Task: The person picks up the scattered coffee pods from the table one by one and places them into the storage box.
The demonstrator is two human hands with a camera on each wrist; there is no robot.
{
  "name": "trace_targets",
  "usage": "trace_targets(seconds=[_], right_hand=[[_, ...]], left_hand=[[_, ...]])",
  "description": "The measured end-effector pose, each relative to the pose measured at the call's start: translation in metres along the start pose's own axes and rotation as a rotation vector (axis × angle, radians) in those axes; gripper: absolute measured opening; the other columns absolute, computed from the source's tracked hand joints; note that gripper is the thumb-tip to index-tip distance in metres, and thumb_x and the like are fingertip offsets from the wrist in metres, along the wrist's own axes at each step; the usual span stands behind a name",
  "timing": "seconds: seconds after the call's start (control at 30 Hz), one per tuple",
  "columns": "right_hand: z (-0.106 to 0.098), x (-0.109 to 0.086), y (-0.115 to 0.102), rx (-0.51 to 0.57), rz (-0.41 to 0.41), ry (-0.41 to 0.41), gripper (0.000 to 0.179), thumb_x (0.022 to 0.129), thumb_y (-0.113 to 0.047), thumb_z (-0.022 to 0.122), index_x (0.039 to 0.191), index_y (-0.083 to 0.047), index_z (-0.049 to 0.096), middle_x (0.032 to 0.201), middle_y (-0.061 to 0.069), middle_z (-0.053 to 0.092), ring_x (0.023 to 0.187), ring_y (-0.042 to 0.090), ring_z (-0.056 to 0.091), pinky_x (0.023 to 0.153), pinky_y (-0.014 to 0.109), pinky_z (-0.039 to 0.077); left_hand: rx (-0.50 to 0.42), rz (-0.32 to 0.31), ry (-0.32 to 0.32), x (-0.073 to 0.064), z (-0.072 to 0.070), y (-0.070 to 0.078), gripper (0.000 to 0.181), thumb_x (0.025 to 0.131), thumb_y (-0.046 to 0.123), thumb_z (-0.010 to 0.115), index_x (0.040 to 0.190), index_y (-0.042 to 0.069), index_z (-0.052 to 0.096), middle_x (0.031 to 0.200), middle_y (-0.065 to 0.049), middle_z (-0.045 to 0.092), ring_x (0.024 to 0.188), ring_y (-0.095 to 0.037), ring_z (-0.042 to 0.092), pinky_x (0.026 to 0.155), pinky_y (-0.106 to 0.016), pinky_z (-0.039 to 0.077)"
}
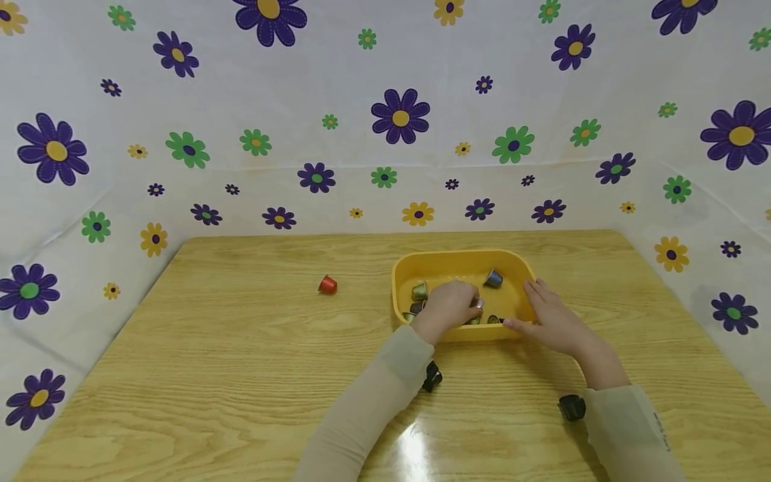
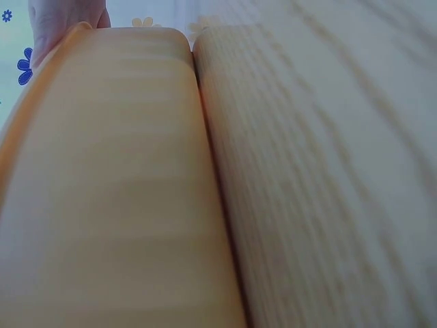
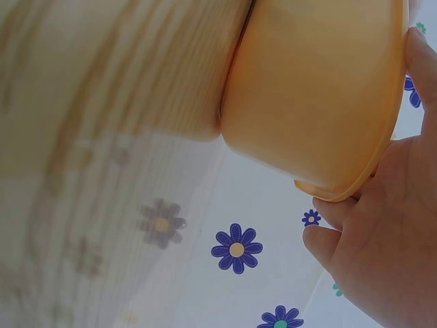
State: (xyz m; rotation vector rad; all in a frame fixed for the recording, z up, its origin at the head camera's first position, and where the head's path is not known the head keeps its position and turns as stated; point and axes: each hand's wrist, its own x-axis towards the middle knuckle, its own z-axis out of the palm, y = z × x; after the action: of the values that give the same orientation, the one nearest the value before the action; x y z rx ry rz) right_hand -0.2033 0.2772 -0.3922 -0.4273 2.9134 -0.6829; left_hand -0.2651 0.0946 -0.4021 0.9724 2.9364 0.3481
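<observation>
In the head view, my left hand [image 1: 448, 309] reaches down into a yellow plastic tub [image 1: 398, 288], its fingers curled. A silvery coffee capsule [image 1: 478, 304] shows at its fingertips, pinched there and partly hidden by the hand. Around it in the tub lie a green capsule [image 1: 419, 290], a dark capsule [image 1: 417, 308] and a blue capsule [image 1: 494, 278], with several more along the front wall. My right hand [image 1: 557, 323] grips the tub's right front corner, thumb over the front rim and fingers along the right side. The right wrist view shows these fingers [image 3: 328, 213] bent at the rim.
A red capsule [image 1: 328, 285] lies on the wooden table [image 1: 241, 361] left of the tub. Behind the table and along both sides hangs a white cloth [image 1: 337, 73] with flower prints. Black wrist cameras sit below both sleeves.
</observation>
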Motion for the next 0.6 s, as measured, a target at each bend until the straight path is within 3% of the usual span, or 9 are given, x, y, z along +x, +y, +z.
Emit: trace_targets(seconds=[0.6], right_hand=[[-0.0006,-0.0007,-0.0015,-0.002,0.000,0.006,0.086,0.071,-0.054,0.039,0.125,0.004,0.006,0.127,0.022,0.002,0.114,0.032,0.000,0.087,0.048,0.009]], left_hand=[[-0.008,-0.011,-0.002,-0.0018,-0.0021,0.0010,0.019,0.074,0.032,0.052,0.061,0.019,0.050,0.055,0.007,0.045,0.049,-0.007,0.039,0.042,-0.021,0.030]])
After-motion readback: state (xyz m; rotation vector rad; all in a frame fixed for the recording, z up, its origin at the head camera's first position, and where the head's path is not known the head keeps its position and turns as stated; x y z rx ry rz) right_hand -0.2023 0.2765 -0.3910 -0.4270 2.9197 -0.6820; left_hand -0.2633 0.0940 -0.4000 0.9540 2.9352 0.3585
